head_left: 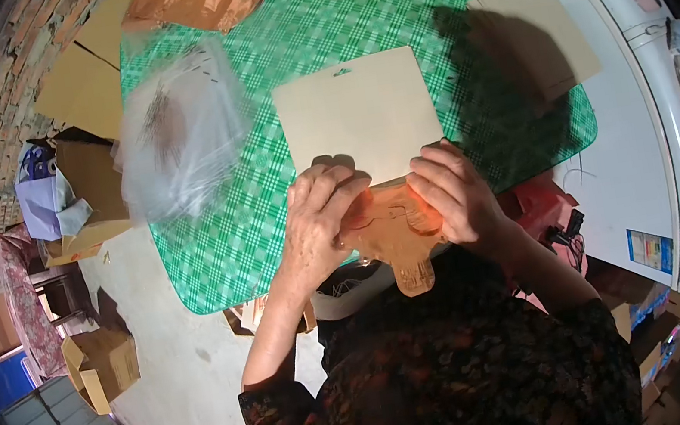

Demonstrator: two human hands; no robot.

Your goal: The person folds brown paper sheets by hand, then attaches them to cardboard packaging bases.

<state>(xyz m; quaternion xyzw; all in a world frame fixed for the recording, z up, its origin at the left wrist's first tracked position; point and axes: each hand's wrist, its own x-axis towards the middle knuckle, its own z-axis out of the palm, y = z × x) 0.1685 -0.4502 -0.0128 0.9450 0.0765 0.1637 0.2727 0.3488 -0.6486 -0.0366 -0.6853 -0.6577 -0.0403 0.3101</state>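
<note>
Left hand (319, 220) and right hand (452, 192), each grip closed on cutout (396, 239), at 6 o'clock of card (357, 119); bag (177, 135) at 9 o'clock

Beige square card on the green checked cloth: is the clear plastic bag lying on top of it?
No, the clear plastic bag lies apart from the beige square card, off to its left.

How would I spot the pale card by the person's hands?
Find the green checked tablecloth. Near its middle lies a pale cream card, its near edge at the left hand and right hand, which hold a brown cut-out. Unlike the darker tan cards to its right, it has a small hanger slot at its top edge.
</note>
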